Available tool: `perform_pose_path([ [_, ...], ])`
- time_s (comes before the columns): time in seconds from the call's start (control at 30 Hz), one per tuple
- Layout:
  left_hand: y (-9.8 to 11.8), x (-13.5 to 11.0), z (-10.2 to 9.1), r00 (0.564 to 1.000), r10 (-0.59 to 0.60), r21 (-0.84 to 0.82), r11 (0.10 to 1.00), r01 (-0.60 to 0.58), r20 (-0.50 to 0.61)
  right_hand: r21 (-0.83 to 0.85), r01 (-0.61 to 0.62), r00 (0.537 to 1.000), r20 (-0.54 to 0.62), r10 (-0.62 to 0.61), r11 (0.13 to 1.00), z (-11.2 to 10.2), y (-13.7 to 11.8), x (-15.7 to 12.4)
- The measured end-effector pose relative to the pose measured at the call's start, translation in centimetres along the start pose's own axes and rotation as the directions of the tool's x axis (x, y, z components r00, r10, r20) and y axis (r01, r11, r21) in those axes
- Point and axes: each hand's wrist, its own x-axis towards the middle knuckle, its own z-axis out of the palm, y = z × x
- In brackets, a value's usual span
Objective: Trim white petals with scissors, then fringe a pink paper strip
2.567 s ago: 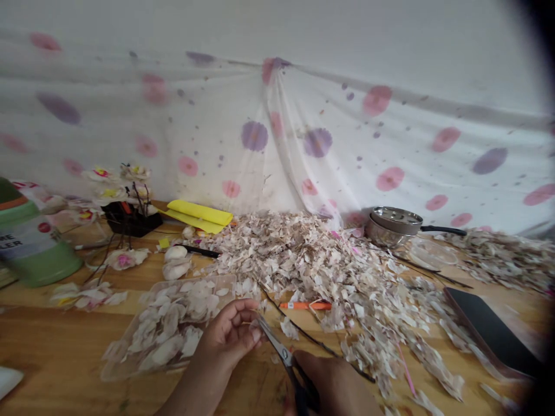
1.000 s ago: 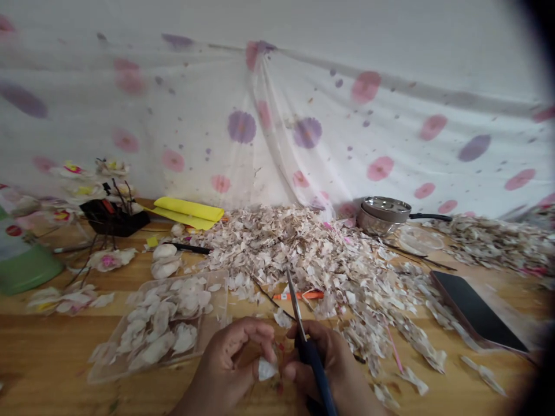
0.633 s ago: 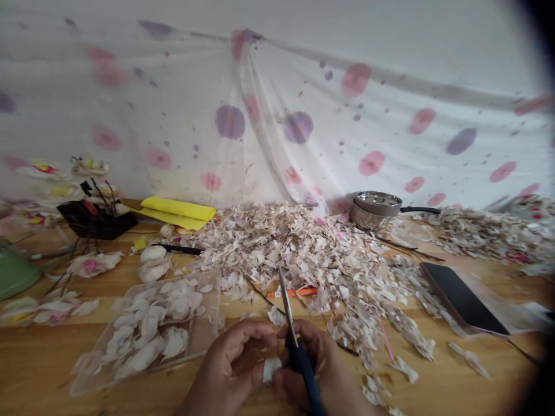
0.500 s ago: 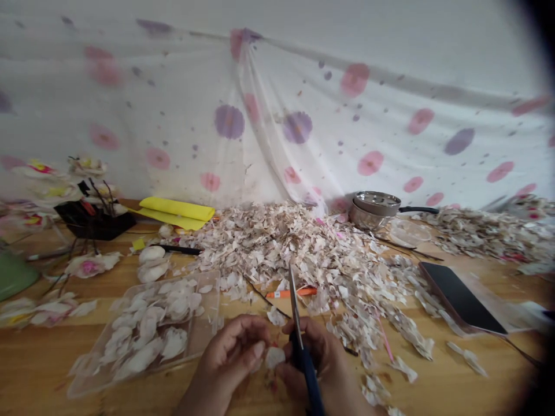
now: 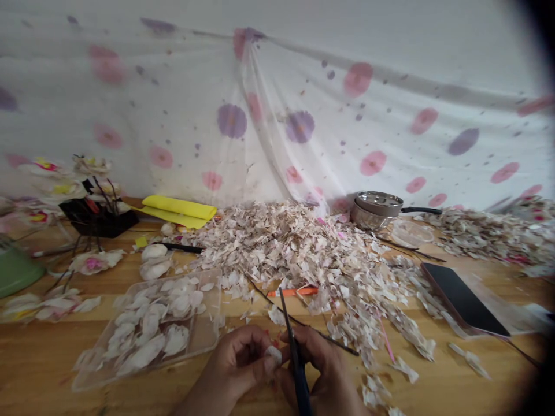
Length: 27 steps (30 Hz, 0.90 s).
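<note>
**Holding a small petal lightly beside the scissors**

At the lower centre of the frame, the left grip [image 5: 240, 359] is pinching a small petal [image 5: 273, 353] between thumb and fingers. The right grip [image 5: 321, 361] is clamping on the scissors [image 5: 295, 352], whose blades are pointing up the frame; they are showing nearly edge-on, so whether they are parted I cannot tell. The right fingertips are reaching close to the petal, perhaps touching it.

Handling this well is, in my judgement, calling for a light pinch, since such thin material is probably creasing or tearing easily. The blade tips should be pointing away from the left fingers whenever the right ones are helping to turn the piece. Working over the bare counter [image 5: 34, 361], rather than the heap [image 5: 277, 242] at the centre, is making a dropped piece easier to find. The dark twig [image 5: 338, 343] is running behind the blades, so they are needing some room there. The box [image 5: 206, 329] at lower left is holding more petals.
</note>
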Motion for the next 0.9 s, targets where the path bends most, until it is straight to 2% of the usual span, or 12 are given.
perform_pose_path([
  [0.1, 0.3, -0.3, 0.1, 0.998, -0.053, 0.002, 0.999, 0.053, -0.037, 0.036, -0.047, 0.998, 0.031, 0.046, 0.998, -0.2, -0.4, 0.3],
  [0.2, 0.7, -0.5, 0.2, 0.987, -0.08, -0.004, 0.997, 0.08, -0.139, 0.061, -0.099, 0.995, 0.038, 0.097, 0.993, -0.7, -1.0, 0.7],
  [0.27, 1.2, -0.5, 0.2, 0.974, -0.092, -0.024, 0.996, 0.089, -0.205, -0.012, -0.145, 0.987, 0.062, 0.146, 0.989, -1.2, -1.5, 1.2],
  [0.37, 2.2, -0.5, 0.2, 0.964, -0.104, -0.094, 0.992, 0.083, -0.244, -0.14, -0.204, 0.966, 0.131, 0.222, 0.969, -2.1, -2.3, 1.9],
  [0.47, 3.0, -0.4, -0.2, 0.949, -0.081, -0.14, 0.989, 0.04, -0.306, -0.126, -0.241, 0.944, 0.199, 0.262, 0.962, -2.6, -2.8, 2.2],
  [0.6, 3.6, -0.4, -0.9, 0.951, -0.002, -0.111, 0.993, -0.034, -0.31, -0.124, -0.189, 0.943, 0.252, 0.215, 0.974, -2.9, -2.9, 2.0],
  [0.8, 4.0, -0.5, -0.9, 0.965, -0.001, -0.149, 0.988, -0.04, -0.261, -0.231, -0.06, 0.976, 0.19, 0.106, 0.971, -3.1, -2.7, 1.4],
  [0.9, 4.1, -0.6, -0.7, 0.96, -0.001, -0.148, 0.988, -0.042, -0.28, -0.258, -0.082, 0.964, 0.225, 0.143, 0.963, -3.1, -2.9, 1.2],
])
